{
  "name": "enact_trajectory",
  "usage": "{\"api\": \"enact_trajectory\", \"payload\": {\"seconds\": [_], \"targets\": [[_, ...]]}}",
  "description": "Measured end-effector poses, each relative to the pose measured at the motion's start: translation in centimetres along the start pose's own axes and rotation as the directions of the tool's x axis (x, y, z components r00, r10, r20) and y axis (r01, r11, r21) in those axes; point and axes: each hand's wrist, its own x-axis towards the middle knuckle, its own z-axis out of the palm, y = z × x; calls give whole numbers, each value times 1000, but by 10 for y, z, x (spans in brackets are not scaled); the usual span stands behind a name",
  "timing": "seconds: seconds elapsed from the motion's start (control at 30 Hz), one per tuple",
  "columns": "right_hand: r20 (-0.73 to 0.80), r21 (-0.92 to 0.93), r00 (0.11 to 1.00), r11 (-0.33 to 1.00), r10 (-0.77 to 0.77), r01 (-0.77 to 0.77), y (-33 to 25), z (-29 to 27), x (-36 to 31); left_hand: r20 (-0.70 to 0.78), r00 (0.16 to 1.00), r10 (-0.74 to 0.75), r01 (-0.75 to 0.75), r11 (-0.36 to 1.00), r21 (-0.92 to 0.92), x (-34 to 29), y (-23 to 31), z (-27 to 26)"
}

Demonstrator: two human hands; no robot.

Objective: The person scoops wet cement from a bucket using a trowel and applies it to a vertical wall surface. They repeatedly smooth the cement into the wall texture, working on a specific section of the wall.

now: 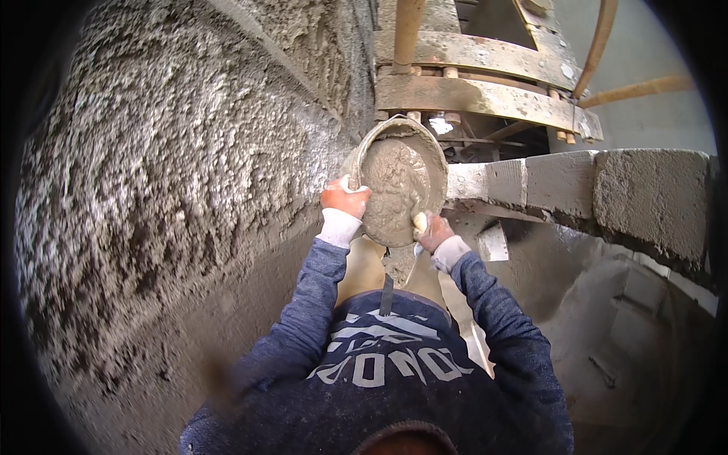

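Observation:
A round bucket (441, 152) with a mortar-caked rim is in front of my body, at the wall's side. Wet grey mortar (396, 178) fills much of it. My left hand (346, 198), in an orange and white glove, is closed on the bucket's left rim. At the near right rim, my right hand (434, 231) is closed around a pale rounded handle (420, 221). The rest of what that handle belongs to cannot be made out. My knees are just below the bucket.
A rough, freshly mortared wall (174, 144) rises along my left. Ahead are mortar-stained scaffold planks (485, 95) with wooden poles (408, 34). A block wall (561, 182) runs off to the right. Below it, at floor level, lie pale blocks (641, 292) and a small white slab (494, 243).

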Motion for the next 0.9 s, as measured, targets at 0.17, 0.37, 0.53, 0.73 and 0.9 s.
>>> {"api": "enact_trajectory", "payload": {"seconds": [0.17, 0.37, 0.53, 0.73, 0.9], "targets": [[451, 478, 883, 871, -131, -115, -10, -29, -54, -114, 990, -78, 79, 997, 2, -46, -24, 23], [585, 661, 769, 701, -258, -268, 23, -59, -88, -122, 979, -165, 161, 986, -45, -96, -15, 10], [570, 620, 780, 758, -256, -204, 34, -97, -95, -207, 947, -244, 197, 955, -223, -121, -5, 31], [596, 679, 766, 660, -242, -320, 54, -89, -93, -300, 918, -259, 188, 951, -247, -121, -29, 58], [624, 739, 717, 534, -312, -411, 48, -95, -103, -263, 908, -327, 255, 928, -272, -117, -35, 59]]}}
